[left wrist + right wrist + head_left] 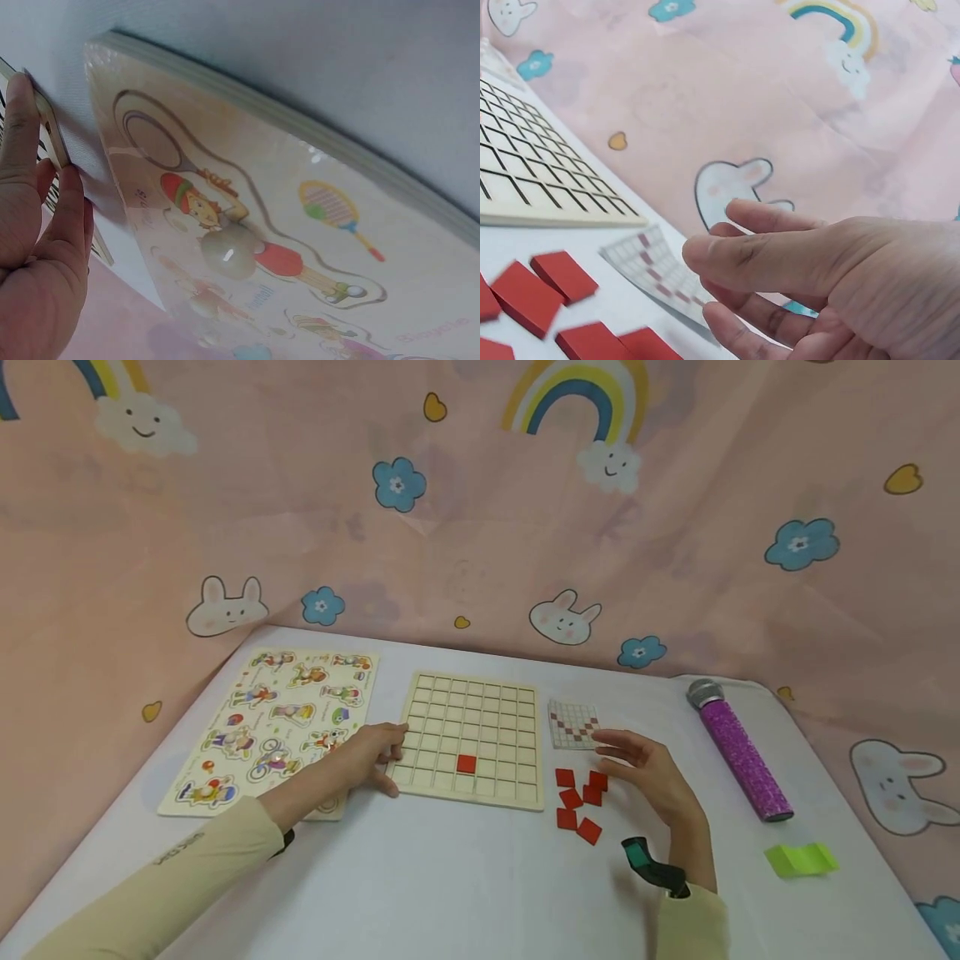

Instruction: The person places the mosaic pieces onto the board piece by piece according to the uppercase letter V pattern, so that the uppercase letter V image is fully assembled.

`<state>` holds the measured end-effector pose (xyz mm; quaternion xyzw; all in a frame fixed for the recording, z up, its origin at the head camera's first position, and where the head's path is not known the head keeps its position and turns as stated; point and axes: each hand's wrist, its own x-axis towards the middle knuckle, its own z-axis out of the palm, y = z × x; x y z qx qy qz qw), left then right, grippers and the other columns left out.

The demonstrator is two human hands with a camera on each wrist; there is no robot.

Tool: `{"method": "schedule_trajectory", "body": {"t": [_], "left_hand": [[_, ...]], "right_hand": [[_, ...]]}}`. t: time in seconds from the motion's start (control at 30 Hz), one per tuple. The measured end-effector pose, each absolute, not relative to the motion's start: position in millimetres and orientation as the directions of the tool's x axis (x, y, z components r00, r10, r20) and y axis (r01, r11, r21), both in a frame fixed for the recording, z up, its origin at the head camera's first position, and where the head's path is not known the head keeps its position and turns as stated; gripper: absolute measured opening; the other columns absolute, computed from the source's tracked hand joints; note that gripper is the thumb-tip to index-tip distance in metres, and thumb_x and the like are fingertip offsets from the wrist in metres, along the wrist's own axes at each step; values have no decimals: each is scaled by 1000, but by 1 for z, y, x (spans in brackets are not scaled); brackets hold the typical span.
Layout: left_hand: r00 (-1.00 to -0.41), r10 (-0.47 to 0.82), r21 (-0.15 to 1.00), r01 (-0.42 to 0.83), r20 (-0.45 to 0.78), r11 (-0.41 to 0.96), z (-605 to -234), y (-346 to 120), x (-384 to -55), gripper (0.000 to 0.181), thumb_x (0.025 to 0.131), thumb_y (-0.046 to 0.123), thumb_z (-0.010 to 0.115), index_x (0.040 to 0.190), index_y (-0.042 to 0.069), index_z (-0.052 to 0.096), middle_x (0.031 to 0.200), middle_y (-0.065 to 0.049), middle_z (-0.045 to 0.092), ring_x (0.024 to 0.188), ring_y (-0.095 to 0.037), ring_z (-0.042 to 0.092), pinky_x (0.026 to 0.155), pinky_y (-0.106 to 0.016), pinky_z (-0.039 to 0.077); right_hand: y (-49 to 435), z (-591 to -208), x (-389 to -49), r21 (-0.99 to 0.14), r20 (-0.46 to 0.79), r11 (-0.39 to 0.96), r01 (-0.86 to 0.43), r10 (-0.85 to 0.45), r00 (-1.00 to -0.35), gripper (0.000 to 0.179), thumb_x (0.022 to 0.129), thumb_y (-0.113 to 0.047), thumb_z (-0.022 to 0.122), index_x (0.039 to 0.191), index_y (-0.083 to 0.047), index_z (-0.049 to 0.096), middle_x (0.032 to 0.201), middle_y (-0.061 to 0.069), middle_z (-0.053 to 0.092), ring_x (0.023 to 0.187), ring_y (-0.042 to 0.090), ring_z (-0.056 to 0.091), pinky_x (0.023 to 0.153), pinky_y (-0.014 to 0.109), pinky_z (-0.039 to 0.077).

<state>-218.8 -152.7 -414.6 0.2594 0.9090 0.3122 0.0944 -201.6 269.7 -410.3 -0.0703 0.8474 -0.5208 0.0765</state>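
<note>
While the right hand (651, 777) hovers at the right of the scene, six loose red tiles (571, 798) lie on the white table (465, 885) just to its left and nearer, and a small pattern card (572, 727) sits just beyond its fingertips. From where I stand, that hand's thumb and fingers are loosely bent and a little apart, with nothing seen between them. On the other side, the left hand (367, 756) rests relaxed fingers against the left edge of the wooden grid board (510, 690), touching it near the near-left corner. One red square (466, 764) fills a cell in the board's near part. Farther left lies a puzzle board (255, 718) with picture pieces; well to the right are a purple microphone (742, 752) and green paper (801, 860).
</note>
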Motion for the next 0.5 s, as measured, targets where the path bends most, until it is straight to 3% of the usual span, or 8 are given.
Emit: {"method": "schedule_trajectory", "body": {"t": [0.23, 0.5], "left_hand": [[-844, 536, 591, 430, -4, 683, -413, -152, -218, 45, 56, 12, 90, 76, 5, 51, 138, -29, 45, 107, -36, 59, 76, -26, 56], [-845, 535, 596, 427, -5, 680, -413, -151, -217, 44, 56, 12, 89, 77, 5, 51, 138, -30, 45, 106, -35, 59, 75, -27, 56]], "right_hand": [[289, -413, -194, -880, -83, 474, -7, -168, -982, 45, 92, -15, 65, 132, 0, 52, 132, 21, 54, 117, 29, 53, 88, 13, 44], [297, -424, -196, -879, -172, 472, 66, -185, -967, 46, 87, -8, 70, 128, 3, 54, 124, 21, 60, 101, 16, 60, 84, 12, 48]]}}
